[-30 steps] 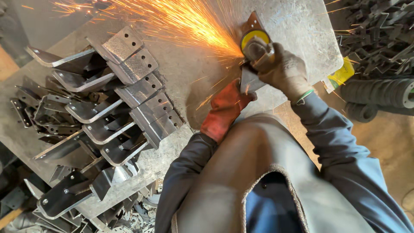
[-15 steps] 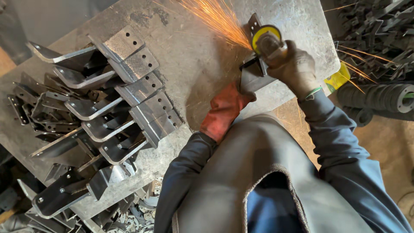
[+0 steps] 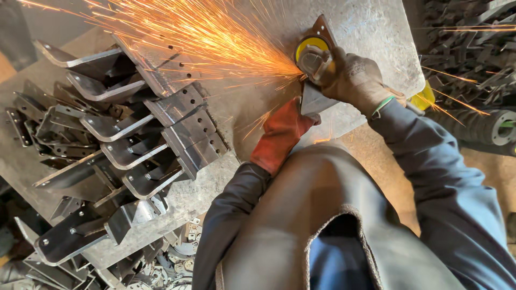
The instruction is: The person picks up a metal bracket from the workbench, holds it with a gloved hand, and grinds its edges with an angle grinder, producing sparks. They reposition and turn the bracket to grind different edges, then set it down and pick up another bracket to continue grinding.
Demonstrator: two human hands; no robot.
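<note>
My right hand (image 3: 352, 78), in a dark work glove, grips an angle grinder (image 3: 312, 53) with a yellow guard. Its disc bears on a small steel bracket (image 3: 314, 99) standing on the metal bench (image 3: 371, 32). A wide fan of orange sparks (image 3: 204, 32) shoots off to the left. My left hand (image 3: 282, 131), in a red glove, holds the bracket from below, just under the grinder. Both sleeves are dark blue, and a grey apron covers my chest.
Rows of bent steel brackets with drilled holes (image 3: 177, 129) lie stacked on the bench's left half. More dark metal parts (image 3: 161, 266) are piled below the bench edge. Black parts (image 3: 473, 59) and a ribbed roller (image 3: 484, 126) sit at right.
The spark fan has grown much wider and now sweeps far across the stacked brackets at left. Both hands stay on the grinder and the bracket at the same spot.
</note>
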